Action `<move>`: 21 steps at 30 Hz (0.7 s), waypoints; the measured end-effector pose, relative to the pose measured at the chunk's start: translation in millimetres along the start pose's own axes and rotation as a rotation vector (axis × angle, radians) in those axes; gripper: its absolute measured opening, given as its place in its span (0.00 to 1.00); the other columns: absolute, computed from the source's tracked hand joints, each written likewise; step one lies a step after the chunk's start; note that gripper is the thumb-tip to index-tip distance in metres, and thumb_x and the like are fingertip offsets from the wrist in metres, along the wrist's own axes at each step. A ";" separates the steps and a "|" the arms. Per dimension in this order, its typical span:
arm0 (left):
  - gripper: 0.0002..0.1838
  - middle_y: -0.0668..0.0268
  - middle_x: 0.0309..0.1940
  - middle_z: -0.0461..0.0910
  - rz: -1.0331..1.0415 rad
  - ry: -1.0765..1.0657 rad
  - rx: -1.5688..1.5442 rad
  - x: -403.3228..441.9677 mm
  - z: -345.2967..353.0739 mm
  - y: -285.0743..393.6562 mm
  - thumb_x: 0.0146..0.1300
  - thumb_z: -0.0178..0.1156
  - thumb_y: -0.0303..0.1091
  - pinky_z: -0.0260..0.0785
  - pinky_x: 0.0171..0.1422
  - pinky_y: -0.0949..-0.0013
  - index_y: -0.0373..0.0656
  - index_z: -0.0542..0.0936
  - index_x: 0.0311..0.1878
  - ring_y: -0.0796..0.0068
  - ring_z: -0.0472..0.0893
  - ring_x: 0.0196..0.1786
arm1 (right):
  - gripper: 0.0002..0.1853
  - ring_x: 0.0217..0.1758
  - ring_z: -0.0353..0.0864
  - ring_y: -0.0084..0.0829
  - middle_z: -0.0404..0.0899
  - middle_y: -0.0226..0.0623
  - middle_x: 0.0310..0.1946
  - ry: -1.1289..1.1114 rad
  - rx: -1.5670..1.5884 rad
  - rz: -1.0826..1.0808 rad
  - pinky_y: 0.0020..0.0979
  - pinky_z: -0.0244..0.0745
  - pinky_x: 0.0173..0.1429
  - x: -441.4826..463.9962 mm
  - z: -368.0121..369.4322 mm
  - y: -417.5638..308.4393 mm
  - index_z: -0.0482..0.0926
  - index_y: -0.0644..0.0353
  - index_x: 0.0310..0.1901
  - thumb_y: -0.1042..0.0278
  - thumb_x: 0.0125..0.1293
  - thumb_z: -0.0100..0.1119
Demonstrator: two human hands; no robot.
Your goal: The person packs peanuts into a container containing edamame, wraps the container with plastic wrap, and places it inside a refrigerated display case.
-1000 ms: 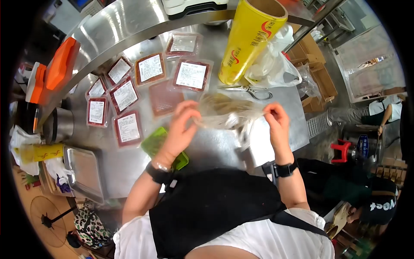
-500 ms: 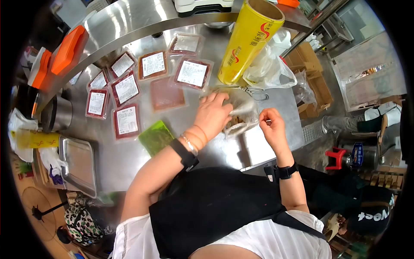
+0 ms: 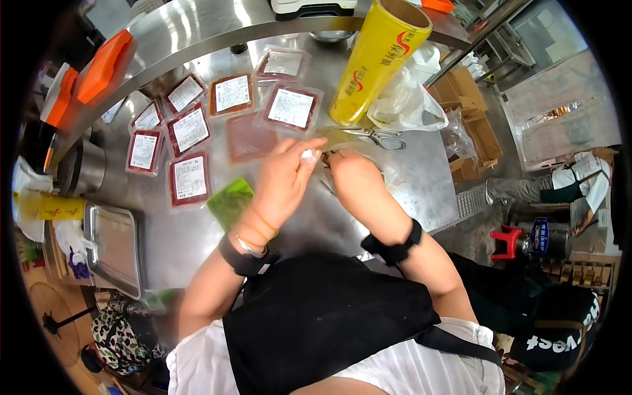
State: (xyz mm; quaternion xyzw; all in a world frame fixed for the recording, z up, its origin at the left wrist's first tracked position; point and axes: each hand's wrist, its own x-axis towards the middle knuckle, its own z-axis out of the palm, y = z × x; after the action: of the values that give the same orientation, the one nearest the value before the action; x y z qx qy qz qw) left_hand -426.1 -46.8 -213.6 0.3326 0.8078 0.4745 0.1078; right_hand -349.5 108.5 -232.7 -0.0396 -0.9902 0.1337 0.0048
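Note:
My left hand [image 3: 284,181] is closed above the steel table [image 3: 316,230], pinching a small bit of clear plastic. Close beside it, my right hand [image 3: 355,178] is bent inward with its fingers curled at a clear plastic bag [image 3: 388,172]; what its fingertips grip is partly hidden. The bag lies mostly under and behind my right hand. A green packet [image 3: 230,201] rests below my left wrist. Metal scissors [image 3: 382,138] lie just beyond the bag, next to a large yellow roll [image 3: 378,62].
Several labelled red packs [image 3: 191,130] lie at the left and back. A white plastic bag [image 3: 411,105] stands by the roll. A metal tray [image 3: 113,250] is at the left edge. Cardboard boxes [image 3: 471,125] and other people [image 3: 586,184] are at the right.
My right hand has swung left over the clear bag, beside my left hand. My left hand has moved back off the bag to the left and now pinches plastic.

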 end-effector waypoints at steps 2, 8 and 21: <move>0.12 0.63 0.42 0.78 0.075 0.050 -0.171 -5.0 1.5 -18.2 0.73 0.53 0.34 0.71 0.53 0.70 0.39 0.82 0.49 0.71 0.78 0.46 | 0.11 0.48 0.82 0.50 0.81 0.52 0.45 -0.258 -0.125 0.161 0.41 0.79 0.49 19.1 26.2 24.5 0.82 0.66 0.42 0.74 0.58 0.56; 0.14 0.69 0.47 0.81 -0.165 -0.057 -0.704 -25.5 18.3 -37.6 0.75 0.51 0.38 0.73 0.53 0.72 0.39 0.81 0.52 0.80 0.77 0.48 | 0.33 0.63 0.73 0.46 0.78 0.47 0.56 -0.029 -0.074 -0.035 0.41 0.69 0.64 5.2 94.7 86.1 0.76 0.53 0.60 0.60 0.49 0.71; 0.10 0.69 0.38 0.81 -0.147 -0.027 -0.657 -13.9 22.7 -23.3 0.71 0.55 0.33 0.71 0.49 0.74 0.39 0.81 0.48 0.81 0.78 0.43 | 0.22 0.47 0.79 0.36 0.80 0.36 0.46 -0.033 0.497 0.101 0.33 0.75 0.52 22.1 47.7 130.7 0.77 0.55 0.52 0.74 0.52 0.66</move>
State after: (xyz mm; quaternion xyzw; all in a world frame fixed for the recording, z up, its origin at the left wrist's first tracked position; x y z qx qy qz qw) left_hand -414.6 -47.6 -247.1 0.2273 0.6320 0.6961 0.2538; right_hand -362.4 223.2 -313.4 -0.0845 -0.9236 0.3739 -0.0085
